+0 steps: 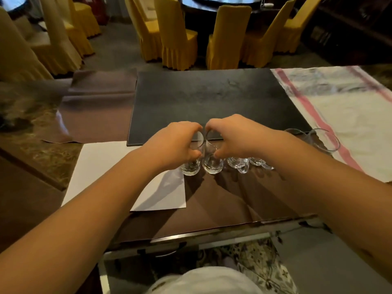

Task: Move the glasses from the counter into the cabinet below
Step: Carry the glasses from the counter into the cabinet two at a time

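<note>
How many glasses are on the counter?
5 that I can see: left hand grips one, right hand another, two behind its wrist, one by the cloth. More may hide.

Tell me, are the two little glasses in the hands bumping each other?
Touching. In the head view the left glass and the right glass stand side by side with their walls meeting and no gap between.

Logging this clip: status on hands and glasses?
Left hand grips one glass, right hand the next glass. Both on counter. More glasses at right. Nothing blocking.
</note>
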